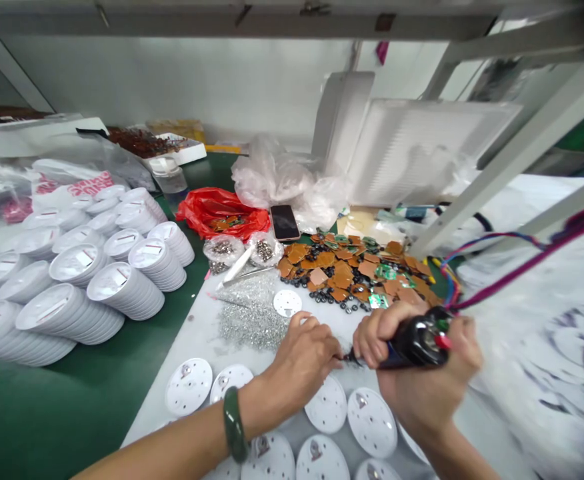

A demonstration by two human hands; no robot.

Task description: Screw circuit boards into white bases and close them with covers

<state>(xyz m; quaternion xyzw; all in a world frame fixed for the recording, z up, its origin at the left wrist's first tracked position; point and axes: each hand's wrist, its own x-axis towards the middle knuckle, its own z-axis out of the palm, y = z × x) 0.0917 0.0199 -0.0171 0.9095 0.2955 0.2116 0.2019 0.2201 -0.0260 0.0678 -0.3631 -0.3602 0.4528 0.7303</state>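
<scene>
Where the pale mat meets the near edge of the green desk, white round discs lie flat in rows. Just above them, the right hand is wrapped tightly around a black electric screwdriver, its tip pointing left and coloured wires trailing off to the right. The left hand, with a green bangle on its wrist, has its fingers bunched closed at the tip; whether they pinch anything cannot be told. Farther back, a heap of silver screws sits left of a pile of brown circuit boards. Stacks of white covers fill the left side. Beyond these lie a phone and a red bag.
</scene>
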